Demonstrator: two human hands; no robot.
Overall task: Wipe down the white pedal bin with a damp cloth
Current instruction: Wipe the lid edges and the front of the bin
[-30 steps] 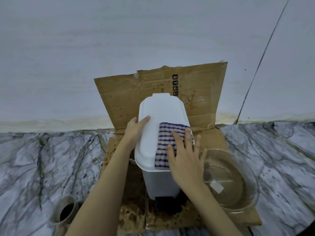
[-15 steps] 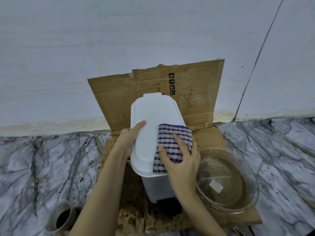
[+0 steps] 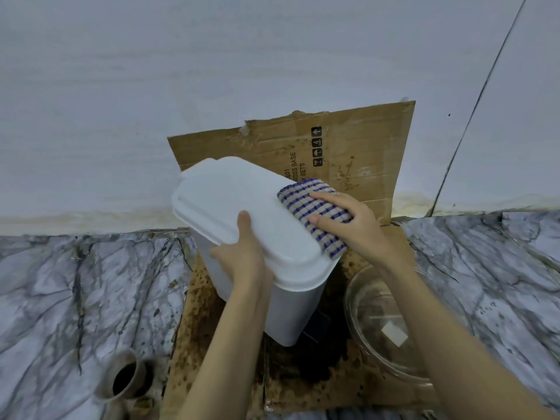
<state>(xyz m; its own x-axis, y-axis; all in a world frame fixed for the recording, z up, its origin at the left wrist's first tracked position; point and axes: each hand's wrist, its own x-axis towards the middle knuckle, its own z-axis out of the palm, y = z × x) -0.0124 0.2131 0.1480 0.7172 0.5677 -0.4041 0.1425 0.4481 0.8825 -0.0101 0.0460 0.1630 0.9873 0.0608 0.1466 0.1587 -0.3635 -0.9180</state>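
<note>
The white pedal bin stands on stained cardboard, turned so one corner faces me, its lid shut. My left hand grips the lid's near left edge, thumb on top. A blue-and-beige checked cloth is draped over the lid's right edge. My right hand presses flat on that cloth, fingers spread and pointing left. The bin's dark pedal shows below its front.
A glass bowl with water sits right of the bin on the cardboard, which also stands up against the white wall. A small brown clay cup lies at the lower left on the marble floor.
The bin has turned so a corner now faces me. My right hand and the cloth slid from the lid's front toward its right edge. My left hand shifted to the near edge.
</note>
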